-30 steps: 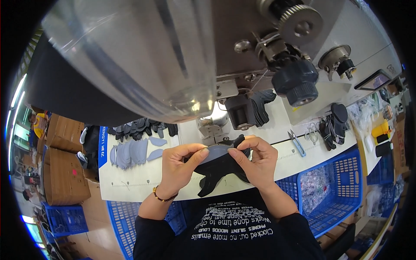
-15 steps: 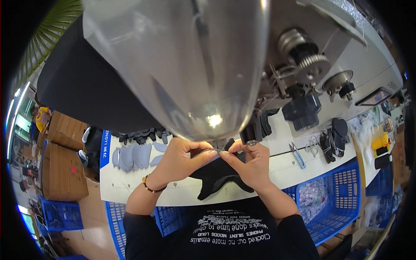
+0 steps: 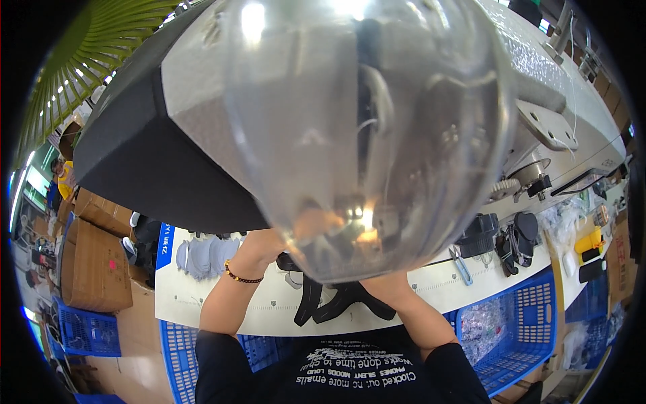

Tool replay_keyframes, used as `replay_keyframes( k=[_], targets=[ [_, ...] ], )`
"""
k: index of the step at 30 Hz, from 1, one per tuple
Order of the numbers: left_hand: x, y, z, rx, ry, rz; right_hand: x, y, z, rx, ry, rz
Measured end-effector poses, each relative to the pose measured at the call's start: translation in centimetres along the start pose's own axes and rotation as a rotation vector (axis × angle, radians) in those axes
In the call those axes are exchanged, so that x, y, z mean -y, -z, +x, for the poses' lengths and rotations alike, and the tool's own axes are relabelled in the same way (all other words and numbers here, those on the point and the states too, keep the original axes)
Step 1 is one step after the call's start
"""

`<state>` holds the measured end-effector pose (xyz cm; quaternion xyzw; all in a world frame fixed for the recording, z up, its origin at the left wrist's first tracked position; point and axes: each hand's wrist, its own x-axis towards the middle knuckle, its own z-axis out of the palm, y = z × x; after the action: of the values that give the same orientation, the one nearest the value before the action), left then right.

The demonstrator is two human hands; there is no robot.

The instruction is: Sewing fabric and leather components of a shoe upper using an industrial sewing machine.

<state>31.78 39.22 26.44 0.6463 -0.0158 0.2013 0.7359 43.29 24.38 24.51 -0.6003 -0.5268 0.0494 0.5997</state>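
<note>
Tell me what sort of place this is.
Most likely a sewing workshop: a big sewing machine stands at the white table, similar grey pieces lie together there, and a black piece lies in front of the machine.

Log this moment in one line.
left hand: partly behind clear shield; right hand: at black piece; grips: unclear; grey pieces: on table

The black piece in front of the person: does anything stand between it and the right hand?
Nothing visible stands between the black piece and the right hand; they meet in the view. However, the clear cover obscures the fingertips from the camera, so I cannot tell their exact contact.
</note>
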Motion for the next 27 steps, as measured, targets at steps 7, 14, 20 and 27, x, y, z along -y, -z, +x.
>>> replay_keyframes(
  k=[7, 14, 20, 27],
  targets=[
    [0.1, -0.4, -0.3, -0.170, 0.110, -0.001, 0.2, -0.1, 0.2, -0.004, -0.065, 0.066],
    [1.3, 0.9, -0.1, -0.033, -0.134, -0.066, -0.4, -0.6, -0.1, -0.034, -0.087, 0.064],
    [0.6, 0.3, 0.0, -0.180, -0.041, 0.201, 0.1, -0.5, 0.2, -0.050, -0.079, 0.071],
    [-0.3, -0.9, 0.2, -0.296, 0.050, 0.074, -0.4, -0.6, 0.1, -0.052, -0.109, 0.037]
  ],
)
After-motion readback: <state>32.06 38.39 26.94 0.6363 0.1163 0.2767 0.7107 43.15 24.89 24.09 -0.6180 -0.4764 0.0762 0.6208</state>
